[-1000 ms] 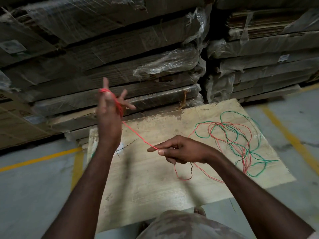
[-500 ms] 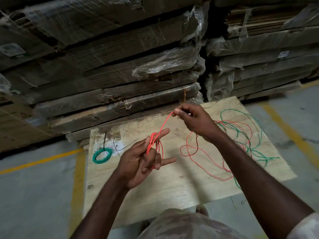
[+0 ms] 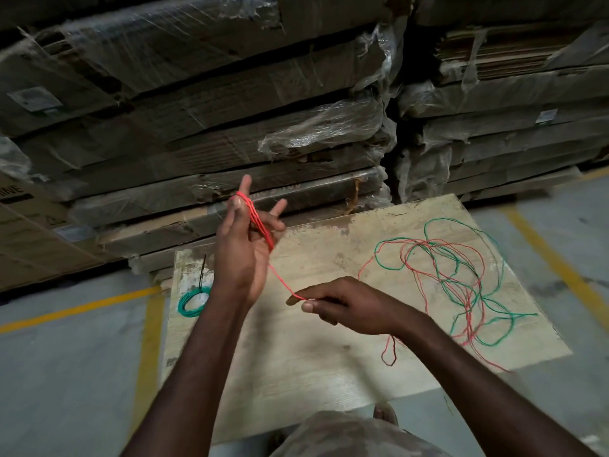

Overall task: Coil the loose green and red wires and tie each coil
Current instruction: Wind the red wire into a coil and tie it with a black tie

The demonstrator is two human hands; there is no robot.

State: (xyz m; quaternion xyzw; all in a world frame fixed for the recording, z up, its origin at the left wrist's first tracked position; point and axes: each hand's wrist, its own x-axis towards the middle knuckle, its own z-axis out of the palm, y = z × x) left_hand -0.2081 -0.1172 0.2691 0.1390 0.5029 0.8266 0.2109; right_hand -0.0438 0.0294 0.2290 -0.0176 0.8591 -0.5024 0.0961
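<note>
Stacks of flattened cardboard wrapped in clear film [image 3: 211,103] filled the background, standing just behind the far edge of a pale wooden board [image 3: 306,367] that lay on the grey concrete floor [image 3: 66,384]. Yellow painted lines [image 3: 79,308] ran across the floor on either side of the board.

On the board's right half, reaching from near the far edge toward the right corner, a loose tangle of green wire [image 3: 468,268] and red wire [image 3: 428,258] lay in overlapping loops, the two colours crossing one another. Near the left edge of the board lay a small green coil [image 3: 192,301], already wound, with a thin black tie [image 3: 202,272] sticking up from it toward the far edge.

The left hand [image 3: 244,255] was raised above the far left part of the board, fingers spread and pointing up, with several turns of red wire wound around them as a red coil [image 3: 255,219]. From that coil a single taut strand ran down to the right hand [image 3: 342,308], which hovered over the middle of the board and pinched the strand between thumb and forefinger. Behind the right wrist the red wire dropped in a slack loop onto the board and led back to the tangle.
</note>
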